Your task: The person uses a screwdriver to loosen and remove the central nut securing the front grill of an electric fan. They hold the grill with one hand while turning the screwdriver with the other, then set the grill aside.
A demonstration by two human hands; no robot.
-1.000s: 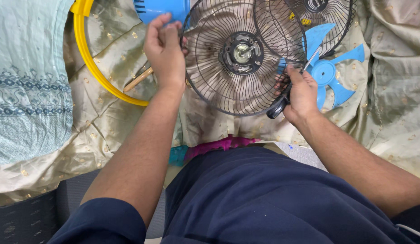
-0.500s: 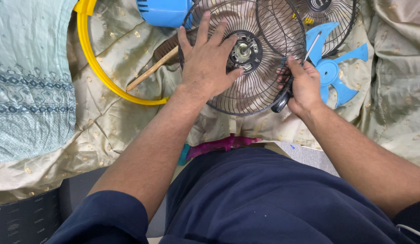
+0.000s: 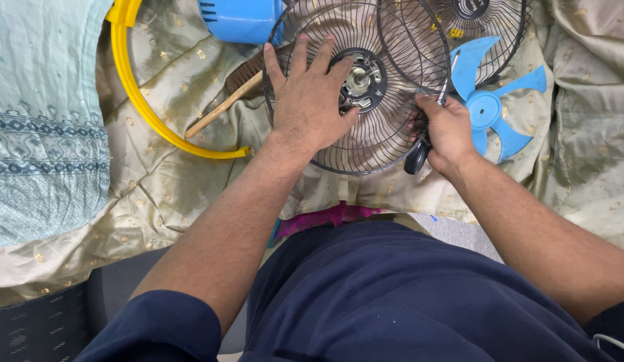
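Head view, upper centre: left hand (image 3: 305, 100) spread flat, palm pressing round black wire fan guard (image 3: 355, 137) beside its metal motor hub (image 3: 359, 79). Right hand (image 3: 446, 131) clenched around black-handled screwdriver (image 3: 419, 151) at guard's right rim. Blue plastic fan blade (image 3: 489, 107) just right, on olive cloth (image 3: 178, 167).

Head camera looks steeply down, close above.

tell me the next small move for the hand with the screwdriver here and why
Probably bring the screwdriver tip in to the motor hub at the centre of the rear fan guard. The left hand lies flat on the wires beside the hub, pinning the guard, while the right hand grips the tool at the guard's right edge, its shaft pointing up and away from the hub.
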